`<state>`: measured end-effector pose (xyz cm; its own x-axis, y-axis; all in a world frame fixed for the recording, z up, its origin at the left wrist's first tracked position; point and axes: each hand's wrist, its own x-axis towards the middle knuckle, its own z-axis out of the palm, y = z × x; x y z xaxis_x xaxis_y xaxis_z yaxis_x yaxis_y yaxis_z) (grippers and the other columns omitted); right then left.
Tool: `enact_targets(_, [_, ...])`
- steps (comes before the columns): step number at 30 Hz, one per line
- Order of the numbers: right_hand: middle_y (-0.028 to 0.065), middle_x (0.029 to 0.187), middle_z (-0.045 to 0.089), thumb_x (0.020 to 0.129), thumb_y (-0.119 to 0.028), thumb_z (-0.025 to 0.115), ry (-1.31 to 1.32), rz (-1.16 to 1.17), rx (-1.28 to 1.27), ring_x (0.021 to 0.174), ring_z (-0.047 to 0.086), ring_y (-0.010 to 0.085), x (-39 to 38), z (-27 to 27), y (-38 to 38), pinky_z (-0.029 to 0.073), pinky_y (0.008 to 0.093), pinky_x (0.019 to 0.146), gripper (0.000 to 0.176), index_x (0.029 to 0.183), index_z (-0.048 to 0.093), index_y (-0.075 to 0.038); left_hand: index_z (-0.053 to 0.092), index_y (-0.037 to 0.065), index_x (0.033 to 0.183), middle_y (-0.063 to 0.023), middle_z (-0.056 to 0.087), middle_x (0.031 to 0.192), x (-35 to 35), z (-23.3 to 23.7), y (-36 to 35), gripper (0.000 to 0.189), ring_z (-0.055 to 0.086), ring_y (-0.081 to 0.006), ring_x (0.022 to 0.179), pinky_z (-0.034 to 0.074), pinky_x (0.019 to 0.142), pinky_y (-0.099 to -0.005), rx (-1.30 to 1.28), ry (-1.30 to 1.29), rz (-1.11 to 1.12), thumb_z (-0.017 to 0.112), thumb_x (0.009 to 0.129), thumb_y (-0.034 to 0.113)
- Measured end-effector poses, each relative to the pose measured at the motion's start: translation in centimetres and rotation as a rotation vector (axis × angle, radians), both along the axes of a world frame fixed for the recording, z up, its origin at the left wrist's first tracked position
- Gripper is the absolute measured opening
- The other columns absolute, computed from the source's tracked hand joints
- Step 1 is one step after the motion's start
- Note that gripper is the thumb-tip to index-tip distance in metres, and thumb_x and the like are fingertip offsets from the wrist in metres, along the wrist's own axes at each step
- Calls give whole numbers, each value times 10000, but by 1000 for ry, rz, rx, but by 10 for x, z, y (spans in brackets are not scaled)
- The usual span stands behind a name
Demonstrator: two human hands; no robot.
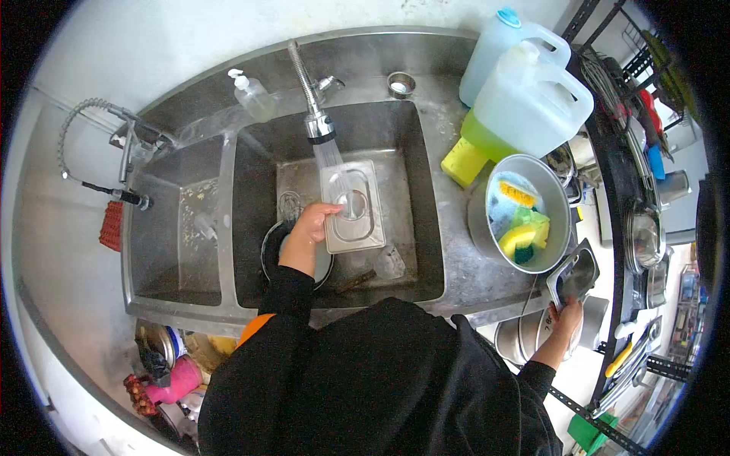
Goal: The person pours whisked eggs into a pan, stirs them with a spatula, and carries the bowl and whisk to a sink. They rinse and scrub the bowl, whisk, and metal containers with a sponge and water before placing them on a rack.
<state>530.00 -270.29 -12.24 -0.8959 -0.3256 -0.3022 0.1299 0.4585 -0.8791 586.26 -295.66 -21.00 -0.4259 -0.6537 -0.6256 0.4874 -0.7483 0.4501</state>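
My left hand (306, 232) grips the left edge of a rectangular steel pan lid (368, 237) with a recessed handle. Water from the spray faucet (320, 128) runs onto the lid, over the large sink basin (422, 205). Below my left wrist, a dark-rimmed round vessel (325, 272) sits in the basin, partly hidden by my arm. Off to the right, my right hand (566, 321) is closed on a small rectangular steel pan (576, 275), held tilted by the counter's edge. Its fingers are partly hidden.
A large pot (479, 220) with suds and sponges stands on the right counter. Behind it are two big plastic jugs (525, 99) and a yellow sponge (464, 163). A soap pump bottle (253, 97) stands behind the basin. Black shelving (616, 190) borders the right side.
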Motion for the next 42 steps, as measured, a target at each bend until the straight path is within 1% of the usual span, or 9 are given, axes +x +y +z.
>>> enact_targets(4, [121, 822, 503, 758, -218, 465, -56, 4, -8, 612, 538, 243, 7, 5, -7, 482, 314, 407, 263, 910, 478, -4, 507, -19, 1056, -148, 590, 908, -1, 5, -2, 362, 598, -276, 796, 494, 702, -424, -227, -477, -64, 560, 709, 68])
enact_targets(10, [141, 867, 547, 722, -202, 492, 33, 2, 104, 756, 547, 273, 1, -3, -9, 481, 369, 458, 340, 984, 507, 14, 428, -71, 1091, -147, 558, 896, -29, 38, 2, 552, 551, -220, 783, 440, 699, -315, -567, -946, 210, 620, 610, 120])
enact_targets(13, [150, 858, 553, 723, -208, 496, 79, 27, 131, 754, 549, 279, -22, -24, -2, 479, 375, 463, 344, 979, 516, 21, 366, -68, 1146, -171, 541, 954, -29, 37, -3, 684, 536, -238, 864, 422, 750, -321, -544, -811, 192, 670, 597, 205])
enact_targets(19, [143, 838, 571, 744, -230, 501, 53, 3, 114, 722, 565, 266, -10, -13, -8, 468, 358, 454, 326, 918, 544, 43, 344, -33, 1179, -208, 549, 980, -39, 36, -5, 841, 550, -281, 899, 423, 768, -341, -660, -1275, 140, 732, 561, 384])
enact_targets(22, [140, 806, 579, 749, -244, 506, 90, 42, 166, 711, 568, 268, -10, -13, -7, 456, 367, 460, 338, 908, 549, 51, 364, -10, 1159, -213, 554, 989, -37, 41, -4, 739, 551, -316, 909, 415, 793, -360, -637, -1363, 70, 690, 619, 375])
enact_targets(28, [190, 788, 571, 735, -231, 508, 342, 201, 273, 698, 556, 296, -86, -86, 26, 448, 361, 494, 360, 911, 535, 82, 404, 14, 1089, -222, 553, 981, -15, -6, -14, 439, 541, -353, 924, 410, 800, -391, -507, -1420, 70, 560, 744, 236])
enact_targets(36, [159, 841, 560, 695, -167, 506, 94, 62, 87, 709, 548, 273, -13, -23, 1, 464, 356, 491, 370, 978, 516, 73, 412, -18, 1072, -182, 558, 905, -18, 76, 13, 379, 569, -252, 770, 464, 609, -353, -398, -1037, 197, 510, 714, 60])
enact_targets(39, [97, 706, 492, 718, -145, 426, 150, 92, 118, 476, 485, 196, -15, -27, 0, 449, 303, 346, 212, 883, 481, -25, 417, -34, 1055, -179, 557, 867, -21, 85, 18, 357, 572, -254, 695, 471, 539, -360, -392, -1036, 160, 483, 708, 18])
enact_targets(42, [95, 701, 503, 724, -158, 416, 260, 196, -23, 456, 480, 182, -58, -72, 18, 435, 293, 339, 231, 890, 502, -23, 414, -51, 1050, -169, 557, 832, -18, 78, 14, 354, 572, -265, 641, 480, 520, -369, -342, -798, 252, 467, 703, -5])
